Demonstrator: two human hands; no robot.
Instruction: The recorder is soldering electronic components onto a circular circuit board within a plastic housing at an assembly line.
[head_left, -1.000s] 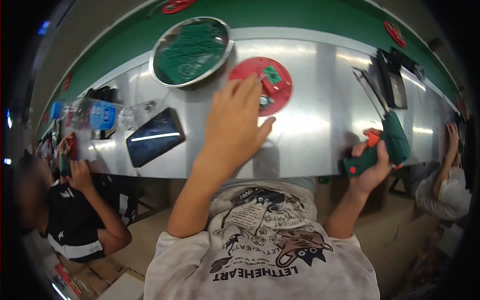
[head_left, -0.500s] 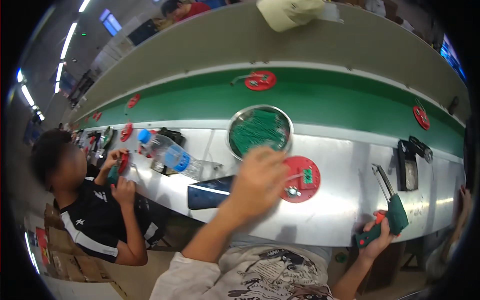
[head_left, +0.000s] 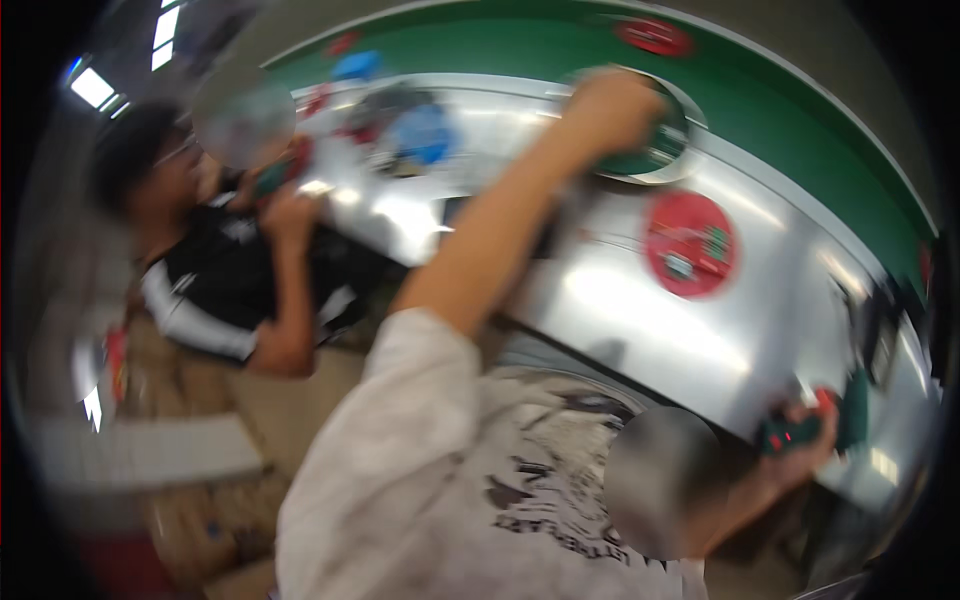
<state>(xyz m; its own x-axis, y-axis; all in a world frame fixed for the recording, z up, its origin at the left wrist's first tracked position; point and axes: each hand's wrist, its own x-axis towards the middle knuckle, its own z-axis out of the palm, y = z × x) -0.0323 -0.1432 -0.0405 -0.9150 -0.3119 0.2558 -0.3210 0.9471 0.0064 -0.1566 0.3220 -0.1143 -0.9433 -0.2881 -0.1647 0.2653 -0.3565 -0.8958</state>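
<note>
My left hand [head_left: 622,110] is stretched over the round metal bowl [head_left: 662,182] at the back of the bench. Motion smears its fingers, so I cannot tell whether they hold anything. Green contents [head_left: 668,140] show in the bowl beside the hand; they look like thin wires in the earlier picture. Nearer to me lies a red round disc [head_left: 692,243] with a small green circuit board [head_left: 716,243] on it. At the lower right my right hand [head_left: 808,435] is closed round the grip of a green soldering gun [head_left: 852,410] with a red trigger.
Left of my arm, a co-worker [head_left: 225,250] in a black shirt holds a red and green thing. A blurred bottle with a blue label [head_left: 422,134] lies on the metal bench [head_left: 610,300]. Another red disc [head_left: 655,37] is against the green back panel. Dark objects [head_left: 885,325] stand at the right.
My view has swung and tilted, shifting and blurring the scene. The left hand has moved from near the bowl's front edge to over the bowl. My right hand still holds the soldering gun.
</note>
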